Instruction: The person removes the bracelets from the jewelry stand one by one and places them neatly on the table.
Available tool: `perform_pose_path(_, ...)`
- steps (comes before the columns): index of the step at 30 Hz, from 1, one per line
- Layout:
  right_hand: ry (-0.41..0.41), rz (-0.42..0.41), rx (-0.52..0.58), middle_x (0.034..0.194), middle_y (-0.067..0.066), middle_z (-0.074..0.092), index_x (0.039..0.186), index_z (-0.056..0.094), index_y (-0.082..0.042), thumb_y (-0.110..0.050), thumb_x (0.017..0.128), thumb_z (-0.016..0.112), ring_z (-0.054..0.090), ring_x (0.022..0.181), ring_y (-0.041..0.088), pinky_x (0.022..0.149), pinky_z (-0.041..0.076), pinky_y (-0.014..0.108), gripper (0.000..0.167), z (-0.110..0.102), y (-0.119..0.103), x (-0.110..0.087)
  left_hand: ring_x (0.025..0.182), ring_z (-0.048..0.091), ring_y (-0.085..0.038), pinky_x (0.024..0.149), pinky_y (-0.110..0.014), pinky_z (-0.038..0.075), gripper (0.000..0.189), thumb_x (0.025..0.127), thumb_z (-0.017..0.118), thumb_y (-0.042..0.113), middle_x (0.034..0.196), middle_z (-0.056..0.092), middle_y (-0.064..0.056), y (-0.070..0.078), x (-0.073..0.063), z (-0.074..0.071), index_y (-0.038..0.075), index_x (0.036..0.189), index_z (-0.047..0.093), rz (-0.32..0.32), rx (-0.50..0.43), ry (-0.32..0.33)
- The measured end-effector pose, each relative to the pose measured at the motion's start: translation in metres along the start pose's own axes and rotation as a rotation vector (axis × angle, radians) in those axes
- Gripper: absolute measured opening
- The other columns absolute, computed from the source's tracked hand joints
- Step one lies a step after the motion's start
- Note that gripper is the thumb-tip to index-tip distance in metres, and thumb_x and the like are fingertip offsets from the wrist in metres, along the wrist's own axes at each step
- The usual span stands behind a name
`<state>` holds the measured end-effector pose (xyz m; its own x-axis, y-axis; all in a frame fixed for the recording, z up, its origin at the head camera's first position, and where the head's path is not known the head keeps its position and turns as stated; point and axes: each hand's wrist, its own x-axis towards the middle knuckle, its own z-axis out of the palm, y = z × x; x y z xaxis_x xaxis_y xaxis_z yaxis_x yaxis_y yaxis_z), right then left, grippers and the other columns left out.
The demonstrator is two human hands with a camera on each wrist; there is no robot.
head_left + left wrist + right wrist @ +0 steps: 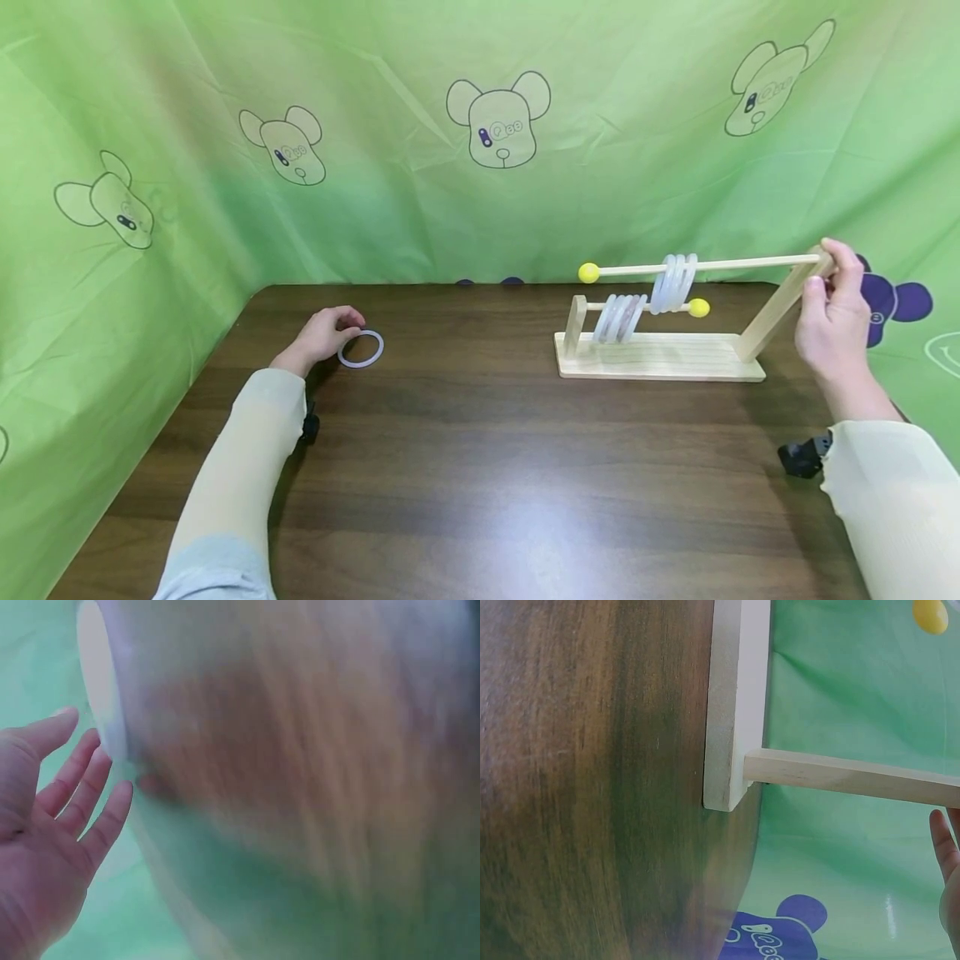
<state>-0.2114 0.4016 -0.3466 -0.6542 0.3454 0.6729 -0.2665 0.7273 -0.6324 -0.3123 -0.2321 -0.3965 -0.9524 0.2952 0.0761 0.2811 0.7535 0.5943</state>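
Note:
A pale translucent ring [361,363] lies on the table at the left. My left hand [321,337] is beside it, fingertips right at its rim; in the left wrist view the fingers of that hand [56,817] are spread and loosely bent next to the ring [101,682]. At the right stands a wooden ring rack [660,358] with two yellow-tipped rods. My right hand [838,321] holds the top of its tall slanted post [780,308], thumb on the near side. Several pale rings [619,318] hang on the lower rod, and several more [673,283] on the upper rod.
The dark wooden table [480,467] reaches back to a green curtain [390,208] printed with bear heads, which also closes off the left and right sides. The rack's flat base [724,750] rests near the table's back right.

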Motion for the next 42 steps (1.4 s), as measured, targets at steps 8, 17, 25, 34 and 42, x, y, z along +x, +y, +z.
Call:
perform_pose_path(8, 0.007, -0.012, -0.006, 0.099, -0.031, 0.043, 0.142, 0.039, -0.012, -0.014, 0.101, 0.039, 0.04, 0.081, -0.007, 0.073, 0.028, 0.015, 0.041, 0.0, 0.0, -0.001, 0.098, 0.062, -0.032, 0.089, -0.044, 0.047, 0.021, 0.092, 0.065, 0.003, 0.104, 0.067, -0.018, 0.037, 0.003, 0.02, -0.005, 0.111, 0.063, 0.143, -0.139, 0.079)
perform_pose_path(17, 0.012, -0.025, -0.004, 0.099, -0.032, 0.044, 0.141, 0.04, -0.011, -0.013, 0.1, 0.04, 0.04, 0.079, -0.009, 0.071, 0.028, 0.016, 0.041, -0.001, 0.0, -0.001, 0.094, 0.063, -0.028, 0.087, -0.043, 0.048, 0.022, 0.091, 0.068, 0.005, 0.104, 0.067, -0.021, 0.099, 0.004, 0.055, -0.004, 0.11, 0.064, 0.275, -0.339, 0.098)
perform_pose_path(25, 0.007, -0.027, -0.001, 0.1, -0.032, 0.044, 0.141, 0.04, -0.011, -0.014, 0.101, 0.039, 0.041, 0.081, -0.008, 0.072, 0.028, 0.015, 0.041, 0.0, 0.0, -0.001, 0.093, 0.062, -0.02, 0.088, -0.05, 0.047, 0.021, 0.091, 0.069, 0.008, 0.103, 0.068, -0.014, 0.146, 0.001, 0.082, 0.002, 0.11, 0.065, 0.384, -0.407, 0.028)
perform_pose_path(34, 0.002, -0.028, -0.009, 0.098, -0.032, 0.043, 0.141, 0.039, -0.011, -0.013, 0.101, 0.039, 0.04, 0.08, -0.009, 0.071, 0.028, 0.016, 0.041, -0.002, -0.001, -0.001, 0.091, 0.062, -0.014, 0.088, -0.041, 0.049, 0.022, 0.091, 0.068, 0.006, 0.103, 0.068, -0.013, 0.191, 0.005, 0.101, 0.001, 0.112, 0.064, 0.456, -0.487, -0.012)
perform_pose_path(42, -0.014, -0.021, 0.001, 0.106, -0.031, 0.05, 0.142, 0.039, -0.012, -0.015, 0.101, 0.04, 0.043, 0.084, -0.012, 0.075, 0.03, 0.013, 0.041, -0.003, 0.001, 0.0, 0.09, 0.061, -0.01, 0.083, -0.023, 0.048, 0.022, 0.092, 0.067, 0.007, 0.104, 0.068, -0.012, 0.224, 0.011, 0.115, 0.002, 0.113, 0.063, 0.483, -0.54, -0.028)
